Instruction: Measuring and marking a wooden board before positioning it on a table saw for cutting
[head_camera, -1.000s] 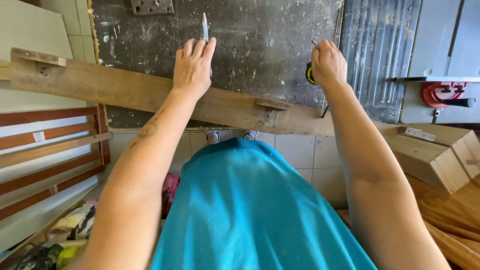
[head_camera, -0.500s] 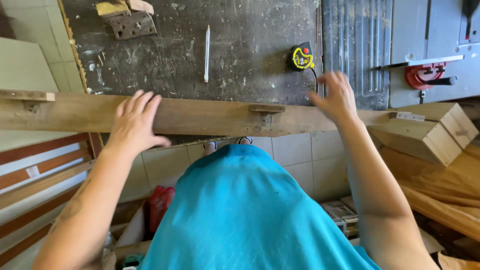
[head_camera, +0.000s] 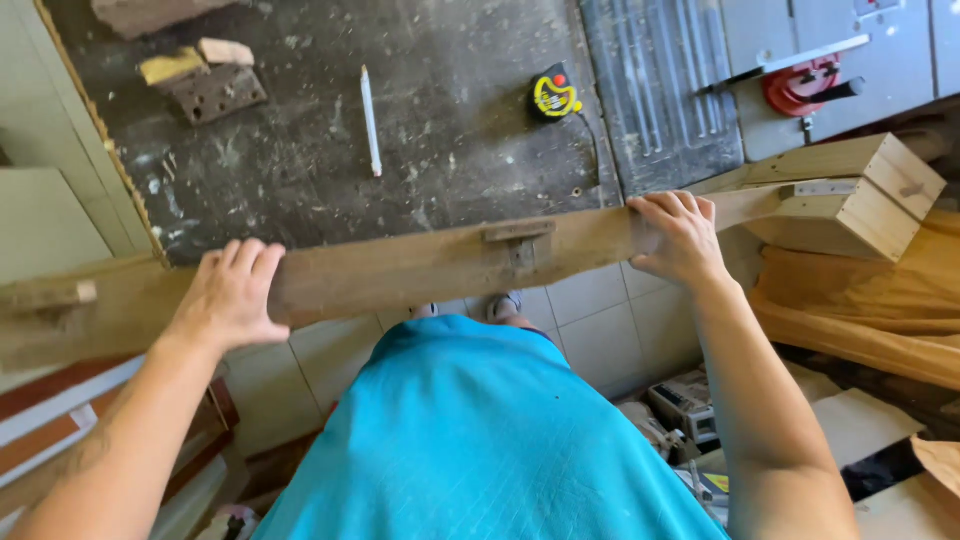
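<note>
A long weathered wooden plank (head_camera: 430, 265) runs left to right across the front edge of a dark, scuffed workbench (head_camera: 300, 170). My left hand (head_camera: 228, 297) grips the plank left of centre, fingers wrapped over its top. My right hand (head_camera: 677, 234) holds the same plank further right, beside a small metal hinge plate (head_camera: 518, 238) fixed to the wood. A white pencil (head_camera: 370, 120) and a yellow and black tape measure (head_camera: 553, 96) lie on the bench beyond the plank.
Small wood and brick scraps (head_camera: 203, 77) sit at the bench's far left. A table saw top with a red fitting (head_camera: 800, 85) is at the right. A light wooden box frame (head_camera: 850, 195) and boards lean at the right. Tools lie on the tiled floor.
The plank has come off the bench top toward me, and both hands have closed around it. The pencil and tape measure stay on the bench.
</note>
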